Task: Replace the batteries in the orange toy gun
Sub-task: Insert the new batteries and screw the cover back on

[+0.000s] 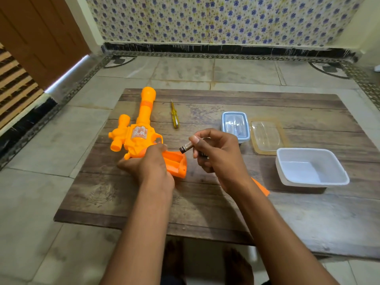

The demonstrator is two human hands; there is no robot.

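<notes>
Head view — right hand (pixel 218 155) pinching battery (pixel 185 146)

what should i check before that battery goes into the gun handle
1. Compartment open: ok, the handle cavity of the orange toy gun is uncovered and faces the battery.
2. Gun held steady: ok, the left hand grips the handle on the wooden board.
3. Battery in hand: ok, the right hand pinches the battery just beside the opening.
4. Polarity against the contacts: cannot tell, markings are too small.
5. Cavity free of old cells: cannot tell, the hand hides part of it.
6. Cover within reach: ok, an orange piece lies under the right wrist; likely the cover.
</notes>
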